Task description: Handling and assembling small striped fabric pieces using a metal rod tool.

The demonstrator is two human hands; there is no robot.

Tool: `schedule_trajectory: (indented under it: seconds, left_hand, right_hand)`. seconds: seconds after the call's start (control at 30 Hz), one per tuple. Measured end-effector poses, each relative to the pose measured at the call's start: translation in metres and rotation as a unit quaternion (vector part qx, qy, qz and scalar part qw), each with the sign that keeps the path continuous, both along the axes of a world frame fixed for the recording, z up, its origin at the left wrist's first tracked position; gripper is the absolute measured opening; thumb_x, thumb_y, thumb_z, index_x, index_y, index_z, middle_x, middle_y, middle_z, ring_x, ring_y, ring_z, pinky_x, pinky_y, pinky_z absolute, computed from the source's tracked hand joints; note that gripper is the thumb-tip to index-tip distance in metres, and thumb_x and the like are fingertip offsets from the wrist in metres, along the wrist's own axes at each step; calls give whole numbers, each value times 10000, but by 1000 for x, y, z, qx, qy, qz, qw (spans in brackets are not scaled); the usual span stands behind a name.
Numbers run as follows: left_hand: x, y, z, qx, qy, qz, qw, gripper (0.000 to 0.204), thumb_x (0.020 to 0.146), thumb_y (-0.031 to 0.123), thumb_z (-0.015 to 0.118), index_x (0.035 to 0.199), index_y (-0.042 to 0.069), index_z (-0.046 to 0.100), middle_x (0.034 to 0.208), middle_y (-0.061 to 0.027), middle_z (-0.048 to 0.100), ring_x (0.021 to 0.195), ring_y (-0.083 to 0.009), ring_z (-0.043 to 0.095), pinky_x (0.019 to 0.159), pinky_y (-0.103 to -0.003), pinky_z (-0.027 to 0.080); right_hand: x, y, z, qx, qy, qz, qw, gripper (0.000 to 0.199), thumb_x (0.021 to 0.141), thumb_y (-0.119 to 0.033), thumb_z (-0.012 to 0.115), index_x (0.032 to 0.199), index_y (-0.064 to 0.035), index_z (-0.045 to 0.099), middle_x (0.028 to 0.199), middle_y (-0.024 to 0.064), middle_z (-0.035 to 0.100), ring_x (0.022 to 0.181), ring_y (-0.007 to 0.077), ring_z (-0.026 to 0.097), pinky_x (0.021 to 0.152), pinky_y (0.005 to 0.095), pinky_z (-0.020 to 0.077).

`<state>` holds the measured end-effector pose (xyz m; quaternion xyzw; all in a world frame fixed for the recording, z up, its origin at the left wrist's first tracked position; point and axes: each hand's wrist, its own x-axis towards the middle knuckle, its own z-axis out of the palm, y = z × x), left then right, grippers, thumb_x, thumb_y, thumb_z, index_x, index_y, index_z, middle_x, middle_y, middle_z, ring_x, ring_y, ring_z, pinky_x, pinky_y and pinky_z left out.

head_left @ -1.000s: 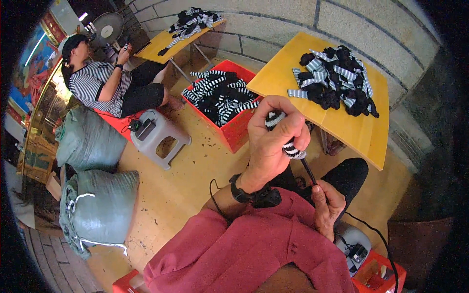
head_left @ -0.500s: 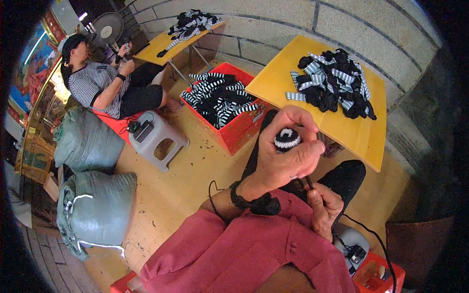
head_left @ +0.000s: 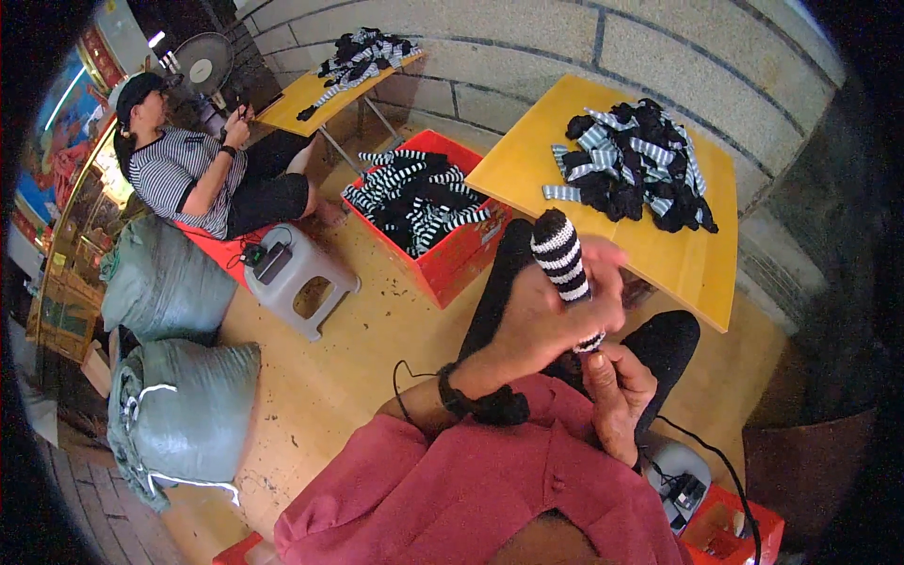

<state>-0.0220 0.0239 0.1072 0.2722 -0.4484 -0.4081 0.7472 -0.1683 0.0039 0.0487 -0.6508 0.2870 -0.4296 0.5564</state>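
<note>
A black-and-white striped knitted sock [head_left: 561, 254] stands nearly upright, its rounded black tip on top. My left hand [head_left: 556, 315] is closed around its lower part, with some fingers blurred by motion. Just below, my right hand [head_left: 621, 391] is closed, thumb against the fingers, at the sock's bottom end. The thin dark rod it gripped a moment ago is now hidden by the sock and my fingers. Ahead, a yellow table [head_left: 527, 141] bears a heap of black socks with grey stripes [head_left: 631, 165].
A red crate [head_left: 452, 273] full of striped socks stands left of the table. A seated person [head_left: 184, 169] works at another yellow table [head_left: 292, 108]. A grey stool [head_left: 301, 282] and stuffed sacks [head_left: 193, 405] are at left. A black cable [head_left: 716, 452] runs beside my right arm.
The striped sock, bunched inside my left hand before, now stands stretched out above it. Its lower end has come down over the dark rod at my right hand.
</note>
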Motion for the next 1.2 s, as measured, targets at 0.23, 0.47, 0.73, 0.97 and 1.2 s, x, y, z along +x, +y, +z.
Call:
schedule_trajectory:
  seconds: [0.23, 0.47, 0.73, 0.97, 1.2]
  left_hand:
    - [23, 8, 29, -39, 168, -65, 983, 174, 900, 204, 541, 988, 61, 493, 704, -34, 502, 511, -131, 500, 467, -258, 416]
    - [15, 6, 17, -51, 214, -98, 970, 115, 901, 177, 544, 930, 86, 480, 543, 23, 368, 406, -55, 293, 369, -219, 244]
    - [-13, 2, -7, -55, 184, -126, 973, 88, 920, 122, 499, 924, 57, 439, 543, 32, 378, 435, -38, 317, 401, -203, 268]
    - [-5, 10, -7, 0, 208, -141, 968, 107, 931, 147, 478, 904, 54, 432, 554, 21, 408, 441, -41, 331, 406, -198, 279]
    - [23, 7, 20, -17, 112, -10, 994, 283, 933, 340, 441, 850, 70, 427, 614, -58, 455, 456, -154, 455, 434, -281, 395]
  right_hand:
    - [-5, 3, -5, -53, 29, -31, 998, 95, 817, -47, 612, 868, 32, 630, 660, 42, 589, 589, 82, 511, 546, 228, 417]
    - [1, 7, -16, -79, 37, -47, 995, 101, 811, -47, 615, 871, 32, 631, 709, 77, 622, 622, 120, 555, 584, 248, 446]
    - [6, 5, -19, -48, -54, -20, 997, 152, 846, -139, 605, 862, 11, 625, 680, -8, 567, 547, 50, 443, 484, 188, 323]
    - [13, 2, 0, 200, -131, 132, 962, 238, 836, -208, 625, 860, 28, 597, 648, 8, 550, 487, 49, 409, 437, 178, 283]
    - [-1, 2, -14, 61, -5, 38, 997, 81, 834, -25, 591, 895, 15, 627, 781, 1, 625, 680, 63, 532, 596, 206, 423]
